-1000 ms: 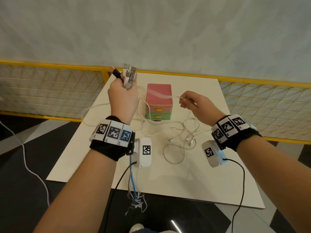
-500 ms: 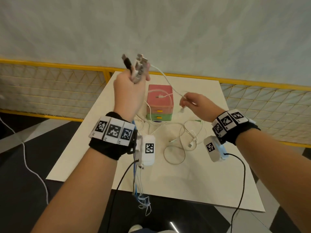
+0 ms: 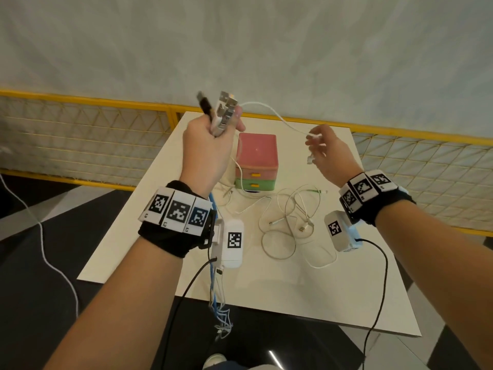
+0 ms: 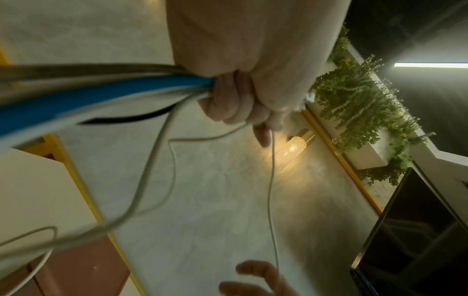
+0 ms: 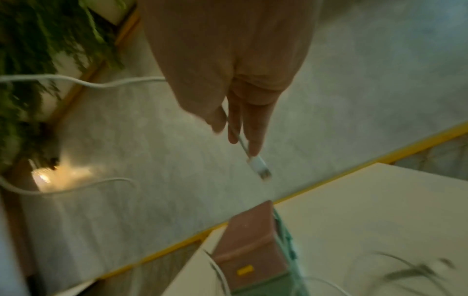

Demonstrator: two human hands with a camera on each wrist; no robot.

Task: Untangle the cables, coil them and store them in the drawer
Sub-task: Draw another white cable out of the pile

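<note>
Black wrist straps with coded tags ring both forearms. At the left, the left hand [image 3: 206,149] is raised above the table's [image 3: 266,284] far-left corner, its fingers curled tight round a bundle of cables [image 4: 106,90]; the left wrist view shows a blue one and several pale ones running through the fist. Their plugs [image 3: 221,110], one black and the rest silvery, stick up out of the top of the fist, and the loose tails [image 3: 220,311] hang below the wrist past the table's near edge. One white cable [image 3: 272,113] arcs from the fist rightward through the air. Centre, a small drawer unit [image 3: 256,161] sits on the table, pink on top, green below, both drawers closed with yellow handles. Just in front and to its right, more pale cables [image 3: 290,222] lie in loose tangled loops on the tabletop. At the right, the right hand [image 3: 330,156] hovers above the table, its fingers mostly straight, pinching the white cable near its end; the connector [image 5: 259,168] dangles just below the fingertips.
</note>
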